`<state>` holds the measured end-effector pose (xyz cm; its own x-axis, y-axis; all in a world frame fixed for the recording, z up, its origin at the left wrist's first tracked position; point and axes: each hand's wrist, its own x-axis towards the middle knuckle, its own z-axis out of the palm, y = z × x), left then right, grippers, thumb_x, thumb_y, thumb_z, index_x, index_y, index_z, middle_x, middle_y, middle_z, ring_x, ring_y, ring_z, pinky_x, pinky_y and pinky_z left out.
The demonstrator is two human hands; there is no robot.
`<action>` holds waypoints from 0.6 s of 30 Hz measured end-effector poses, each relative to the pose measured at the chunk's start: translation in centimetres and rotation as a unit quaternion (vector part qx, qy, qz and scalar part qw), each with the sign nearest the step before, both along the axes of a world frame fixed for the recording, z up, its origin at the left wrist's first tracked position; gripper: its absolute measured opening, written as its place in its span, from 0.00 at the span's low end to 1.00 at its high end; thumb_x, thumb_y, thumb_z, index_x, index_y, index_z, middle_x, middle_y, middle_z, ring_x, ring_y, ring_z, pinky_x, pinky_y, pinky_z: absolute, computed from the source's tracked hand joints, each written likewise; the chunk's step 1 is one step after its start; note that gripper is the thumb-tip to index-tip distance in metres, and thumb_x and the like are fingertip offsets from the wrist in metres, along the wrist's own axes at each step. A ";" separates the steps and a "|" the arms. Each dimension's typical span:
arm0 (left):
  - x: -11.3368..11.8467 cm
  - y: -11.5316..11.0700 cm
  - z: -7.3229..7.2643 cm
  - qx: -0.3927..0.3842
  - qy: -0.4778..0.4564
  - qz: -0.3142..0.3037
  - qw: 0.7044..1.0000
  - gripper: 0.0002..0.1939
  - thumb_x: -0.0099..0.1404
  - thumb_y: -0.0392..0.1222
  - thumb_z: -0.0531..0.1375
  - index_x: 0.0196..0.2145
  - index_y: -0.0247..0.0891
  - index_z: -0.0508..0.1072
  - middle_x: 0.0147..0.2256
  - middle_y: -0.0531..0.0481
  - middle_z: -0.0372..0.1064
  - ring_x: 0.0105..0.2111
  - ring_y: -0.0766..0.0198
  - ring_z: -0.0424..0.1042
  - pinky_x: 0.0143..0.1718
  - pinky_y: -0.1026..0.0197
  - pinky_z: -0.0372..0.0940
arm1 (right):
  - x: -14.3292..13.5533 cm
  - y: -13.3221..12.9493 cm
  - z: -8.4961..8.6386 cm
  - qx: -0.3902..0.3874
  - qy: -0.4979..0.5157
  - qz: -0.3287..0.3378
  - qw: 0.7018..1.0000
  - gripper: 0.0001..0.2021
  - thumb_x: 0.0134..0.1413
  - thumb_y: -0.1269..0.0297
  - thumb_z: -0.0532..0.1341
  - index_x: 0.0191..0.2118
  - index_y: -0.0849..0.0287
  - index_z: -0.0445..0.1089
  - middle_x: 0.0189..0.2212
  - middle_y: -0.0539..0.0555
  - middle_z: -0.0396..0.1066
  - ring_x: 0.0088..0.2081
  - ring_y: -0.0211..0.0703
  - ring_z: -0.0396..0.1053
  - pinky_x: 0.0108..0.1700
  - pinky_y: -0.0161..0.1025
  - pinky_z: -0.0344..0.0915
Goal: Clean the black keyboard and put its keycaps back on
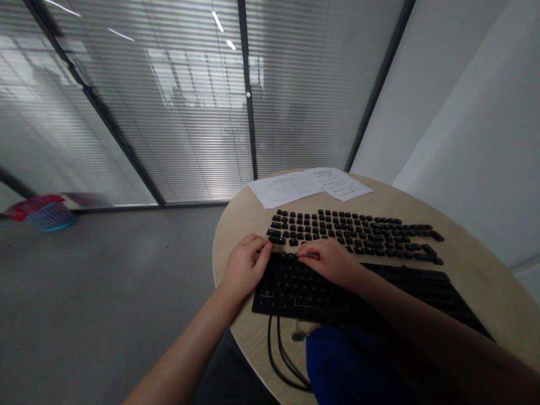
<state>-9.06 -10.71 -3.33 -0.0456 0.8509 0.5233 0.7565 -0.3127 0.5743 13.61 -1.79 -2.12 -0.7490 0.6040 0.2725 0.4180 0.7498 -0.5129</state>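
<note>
A black keyboard base (312, 298) with its keycaps off lies on the round wooden table. Beyond it, loose black keycaps (337, 228) are laid out in rows. At the base's far left corner is my left hand (247, 261), thumb and index finger pinched together beside the nearest keycaps; whatever is between the fingertips is too small to make out. My right hand (329, 259) is at the base's far edge, a little to the right, its fingertips pinched over the top row. What they hold, if anything, is hidden.
Printed paper sheets (291, 188) lie at the table's (236, 225) far side. Black cables (278, 360) and a small metal tool (298, 336) are near the front edge, beside blue cloth (337, 365). A basket (50, 216) stands on the floor at far left.
</note>
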 end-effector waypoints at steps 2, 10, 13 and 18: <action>0.1 0.0 0.1 -0.017 -0.001 0.013 1.000 0.14 0.73 0.42 0.54 0.33 0.39 0.76 0.33 0.47 0.73 0.36 0.58 0.73 0.39 0.56 0.65 | 0.0 0.0 0.0 0.004 -0.003 0.007 1.000 0.08 0.58 0.72 0.65 0.38 0.55 0.82 0.38 0.52 0.83 0.39 0.45 0.78 0.44 0.39 0.69; 0.3 0.3 -0.2 -0.100 0.032 0.063 0.992 0.12 0.71 0.41 0.54 0.36 0.39 0.77 0.36 0.46 0.76 0.37 0.56 0.74 0.39 0.56 0.65 | 0.3 0.1 -0.5 -0.050 0.004 -0.009 0.999 0.08 0.59 0.72 0.65 0.39 0.55 0.81 0.37 0.49 0.83 0.39 0.44 0.79 0.44 0.38 0.70; 0.5 0.3 -0.1 -0.139 0.060 0.074 0.986 0.11 0.71 0.41 0.54 0.39 0.40 0.77 0.36 0.47 0.78 0.36 0.56 0.75 0.39 0.56 0.65 | 0.1 -0.2 -0.2 -0.018 -0.013 0.007 1.000 0.08 0.59 0.73 0.65 0.38 0.55 0.81 0.38 0.50 0.83 0.42 0.45 0.79 0.47 0.40 0.70; 0.8 0.2 0.0 -0.176 0.085 0.088 0.977 0.13 0.72 0.43 0.53 0.43 0.41 0.78 0.35 0.46 0.80 0.35 0.54 0.77 0.36 0.56 0.64 | -0.3 -0.4 -0.2 0.031 -0.051 -0.003 0.998 0.07 0.59 0.73 0.66 0.36 0.55 0.82 0.39 0.52 0.83 0.42 0.47 0.79 0.49 0.42 0.70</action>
<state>-8.22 -10.48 -3.31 -0.1461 0.9661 0.2127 0.8746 0.0257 0.4841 13.27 -2.15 -2.32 -0.7709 0.5934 0.2317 0.4707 0.7757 -0.4204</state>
